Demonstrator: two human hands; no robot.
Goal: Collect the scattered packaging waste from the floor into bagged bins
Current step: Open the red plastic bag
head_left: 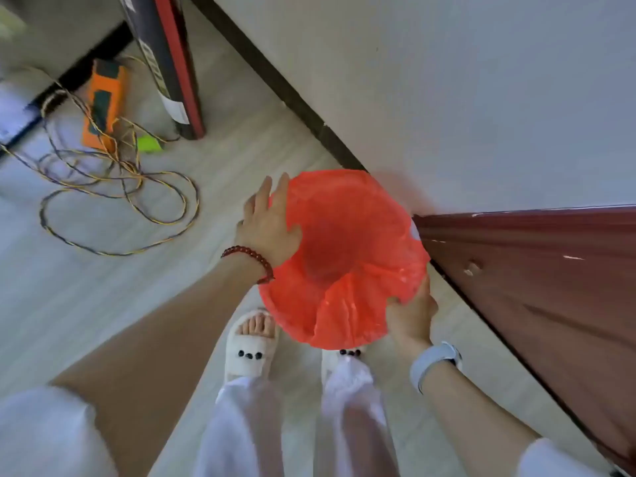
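Observation:
A round bin lined with a thin red plastic bag [344,249] stands on the pale floor by the wall, in front of my feet. The bag is folded over the rim and the inside looks bare. My left hand [266,223] lies on the bin's left rim with straight fingers, its thumb over the bag's edge. At the near right rim my right hand [411,313] grips the folded edge of the bag with curled fingers. A small bright green scrap [148,144] lies on the floor at the upper left.
A tangle of yellow and dark wire [113,187] spreads over the floor at the left, beside an orange device [105,101]. A tall black and red box [165,60] leans behind it. A dark red door [550,287] stands at the right, against the white wall.

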